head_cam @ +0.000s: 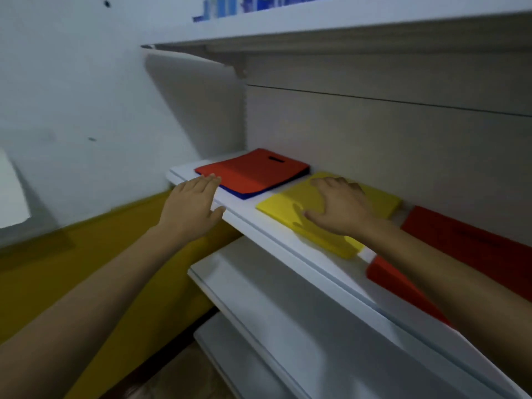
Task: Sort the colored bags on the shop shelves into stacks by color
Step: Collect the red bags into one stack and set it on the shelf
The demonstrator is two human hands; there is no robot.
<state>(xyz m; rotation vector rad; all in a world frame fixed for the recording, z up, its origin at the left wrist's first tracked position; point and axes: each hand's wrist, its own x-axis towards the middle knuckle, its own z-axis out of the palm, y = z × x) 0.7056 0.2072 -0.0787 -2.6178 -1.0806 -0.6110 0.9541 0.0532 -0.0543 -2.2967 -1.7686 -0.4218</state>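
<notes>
Okay so I'm counting four white shelves here: the top shelf, the bag shelf, a lower shelf and a bottom shelf. Red is showing up twice, as the left red bag and the right red pile. I'm seeing one yellow pile and one blue layer. Two hands are showing, the left hand and the right hand. Bags per pile, I'm not managing to tell.

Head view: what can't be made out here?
All in the head view:
- Blue layer under the left red bags: only an edge shows; count hidden.
- Right red bags: crossed by the right forearm, cut by the frame edge.
- Top-shelf blue items: blurred, cut by the top edge.
</notes>
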